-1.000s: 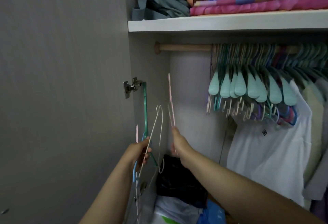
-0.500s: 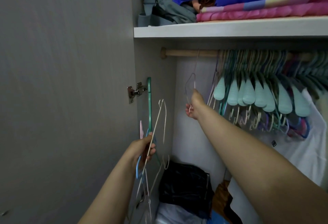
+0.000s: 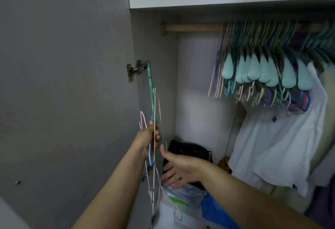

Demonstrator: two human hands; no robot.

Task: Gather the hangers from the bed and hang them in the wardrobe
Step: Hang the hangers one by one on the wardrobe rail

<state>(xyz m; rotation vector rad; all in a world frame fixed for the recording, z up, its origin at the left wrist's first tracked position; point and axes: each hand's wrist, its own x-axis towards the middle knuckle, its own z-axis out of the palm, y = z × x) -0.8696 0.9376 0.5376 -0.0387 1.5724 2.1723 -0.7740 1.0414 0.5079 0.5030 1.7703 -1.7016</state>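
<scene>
Open wardrobe [image 3: 154, 51]; rail [image 3: 192, 27] bare at left end. Left hand [image 3: 147, 138] below rail, clutching hangers [image 3: 154, 112] upright. Right hand [image 3: 178, 169] empty, fingers spread, beside bundle. Advice: pull one hanger free, hook on bare rail.

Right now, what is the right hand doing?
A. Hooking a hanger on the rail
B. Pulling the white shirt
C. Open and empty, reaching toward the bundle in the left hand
C: the right hand is spread with nothing in it, just beside the hangers gripped by the left hand.
</scene>
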